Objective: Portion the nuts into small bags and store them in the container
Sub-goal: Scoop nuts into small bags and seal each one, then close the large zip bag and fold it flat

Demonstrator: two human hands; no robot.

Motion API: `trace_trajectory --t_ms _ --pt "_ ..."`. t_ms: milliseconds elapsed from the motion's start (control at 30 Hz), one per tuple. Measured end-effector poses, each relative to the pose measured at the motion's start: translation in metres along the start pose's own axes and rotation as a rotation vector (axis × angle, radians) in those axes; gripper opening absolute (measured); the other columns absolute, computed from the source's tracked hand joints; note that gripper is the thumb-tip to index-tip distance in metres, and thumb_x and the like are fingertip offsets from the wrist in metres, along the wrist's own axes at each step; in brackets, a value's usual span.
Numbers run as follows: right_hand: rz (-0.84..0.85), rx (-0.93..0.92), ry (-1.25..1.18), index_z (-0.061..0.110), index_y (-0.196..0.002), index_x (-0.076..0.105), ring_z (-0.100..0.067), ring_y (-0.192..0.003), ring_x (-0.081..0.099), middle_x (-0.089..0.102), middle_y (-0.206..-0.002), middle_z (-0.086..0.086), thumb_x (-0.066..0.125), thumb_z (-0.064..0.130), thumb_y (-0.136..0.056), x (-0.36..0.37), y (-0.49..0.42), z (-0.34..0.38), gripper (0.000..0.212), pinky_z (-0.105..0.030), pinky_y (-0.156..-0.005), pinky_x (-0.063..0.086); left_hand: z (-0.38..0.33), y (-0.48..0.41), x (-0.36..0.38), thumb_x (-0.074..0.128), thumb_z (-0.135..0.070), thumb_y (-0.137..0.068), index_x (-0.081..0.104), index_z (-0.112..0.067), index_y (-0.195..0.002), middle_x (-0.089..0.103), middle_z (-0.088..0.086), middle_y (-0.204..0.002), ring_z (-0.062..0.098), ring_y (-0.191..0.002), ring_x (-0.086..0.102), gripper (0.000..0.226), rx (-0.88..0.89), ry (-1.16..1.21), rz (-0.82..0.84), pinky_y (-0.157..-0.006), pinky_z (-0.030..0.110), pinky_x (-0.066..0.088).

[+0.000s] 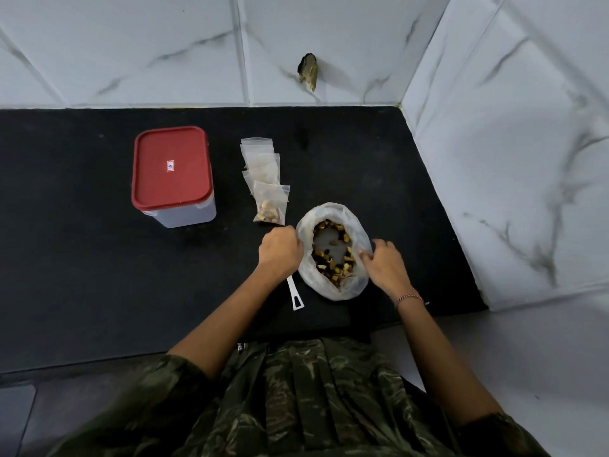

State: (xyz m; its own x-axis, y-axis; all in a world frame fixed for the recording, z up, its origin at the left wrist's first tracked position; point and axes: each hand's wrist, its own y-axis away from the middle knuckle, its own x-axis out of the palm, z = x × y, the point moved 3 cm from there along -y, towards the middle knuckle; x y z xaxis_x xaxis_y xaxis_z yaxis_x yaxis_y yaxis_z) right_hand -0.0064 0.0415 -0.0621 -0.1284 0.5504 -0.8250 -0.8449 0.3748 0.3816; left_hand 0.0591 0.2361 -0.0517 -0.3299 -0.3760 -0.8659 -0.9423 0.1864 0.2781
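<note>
Our left hand and right hand each grip a side of the open nut bag near the black surface's front edge, with the small bags and red-lidded container farther back.

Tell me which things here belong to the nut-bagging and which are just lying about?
For the job: big bag of nuts, its rim held by the left hand and right hand; small bags, one holding nuts; red-lidded container, closed; white handle, perhaps a scoop's.
Not part of it: dark lump on the tiled wall; bracelet on the right wrist.
</note>
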Motion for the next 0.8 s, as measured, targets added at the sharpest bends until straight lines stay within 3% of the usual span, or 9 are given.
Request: trace_trajectory --t_ms 100,267,400,500,600,667,733,800 --pt "0.079 0.102 -0.266 0.011 -0.118 0.054 -0.022 -0.097 0.061 0.059 -0.114 -0.010 0.054 0.031 -0.093 0.001 -0.002 -0.006 0.032 -0.035 -0.085 0.052 -0.002 -0.002 0.001 0.050 -0.024 -0.097 0.062 -0.007 -0.105 0.064 0.011 -0.099 0.026 -0.092 0.063 0.023 -0.007 0.055 -0.014 -0.070 0.033 0.049" --pt "0.163 0.196 -0.539 0.011 -0.113 0.045 -0.012 -0.079 0.061 0.057 -0.102 -0.005 0.054 0.020 -0.092 -0.006 -0.003 -0.005 0.024 -0.023 -0.060 0.050 0.000 -0.008 0.002 0.059 -0.019 -0.088 0.059 -0.010 -0.072 0.053 0.000 -0.066 0.018 -0.068 0.056 0.018 -0.090 0.260 0.009 -0.052 0.024 0.037" --pt "0.059 0.110 -0.397 0.014 -0.125 0.049 -0.017 -0.090 0.061 0.058 -0.111 -0.008 0.046 0.024 -0.095 -0.013 -0.008 0.002 0.031 -0.031 -0.075 0.053 0.000 -0.005 -0.001 0.060 -0.013 -0.085 0.059 -0.010 -0.061 0.049 -0.001 -0.057 0.014 -0.058 0.049 0.024 -0.153 0.428 0.014 -0.052 0.025 0.037" --pt "-0.006 0.058 -0.369 0.018 -0.120 0.055 -0.015 -0.087 0.060 0.060 -0.107 -0.004 0.042 0.026 -0.097 -0.020 -0.007 0.008 0.027 -0.029 -0.072 0.051 -0.005 -0.005 -0.002 0.059 -0.013 -0.087 0.062 -0.012 -0.078 0.058 0.001 -0.072 0.016 -0.072 0.056 0.010 -0.188 0.578 0.009 -0.064 0.032 0.048" --pt "0.035 0.153 -0.601 0.019 -0.117 0.056 -0.014 -0.086 0.060 0.060 -0.105 -0.002 0.040 0.037 -0.099 -0.023 -0.008 0.011 0.030 -0.031 -0.074 0.055 -0.010 -0.004 -0.001 0.053 -0.011 -0.090 0.053 -0.015 -0.084 0.061 0.014 -0.101 0.026 -0.093 0.060 0.008 -0.306 0.849 0.078 -0.084 0.045 0.054" --pt "0.103 0.271 -0.877 0.015 -0.116 0.054 -0.015 -0.084 0.061 0.059 -0.106 -0.005 0.040 0.034 -0.100 -0.022 -0.007 0.014 0.029 -0.027 -0.065 0.053 -0.013 -0.001 -0.001 0.048 -0.012 -0.095 0.050 -0.015 -0.088 0.058 0.015 -0.111 0.029 -0.101 0.060 0.008 -0.383 0.991 0.158 -0.078 0.046 0.056" --pt "0.136 0.348 -1.100 0.011 -0.115 0.052 -0.015 -0.083 0.060 0.058 -0.106 -0.009 0.043 0.025 -0.100 -0.022 -0.007 0.014 0.023 -0.025 -0.062 0.051 -0.018 0.003 -0.003 0.043 -0.016 -0.100 0.050 -0.017 -0.095 0.059 0.010 -0.110 0.025 -0.096 0.060 0.008 -0.430 1.137 0.259 -0.065 0.040 0.052" --pt "0.186 0.372 -1.199 0.008 -0.111 0.055 -0.015 -0.084 0.060 0.059 -0.103 -0.009 0.046 0.017 -0.099 -0.020 -0.006 0.012 0.018 -0.025 -0.064 0.050 -0.021 0.006 -0.006 0.038 -0.017 -0.102 0.053 -0.021 -0.102 0.060 0.007 -0.104 0.023 -0.093 0.059 0.016 -0.438 1.262 0.339 -0.064 0.039 0.050"
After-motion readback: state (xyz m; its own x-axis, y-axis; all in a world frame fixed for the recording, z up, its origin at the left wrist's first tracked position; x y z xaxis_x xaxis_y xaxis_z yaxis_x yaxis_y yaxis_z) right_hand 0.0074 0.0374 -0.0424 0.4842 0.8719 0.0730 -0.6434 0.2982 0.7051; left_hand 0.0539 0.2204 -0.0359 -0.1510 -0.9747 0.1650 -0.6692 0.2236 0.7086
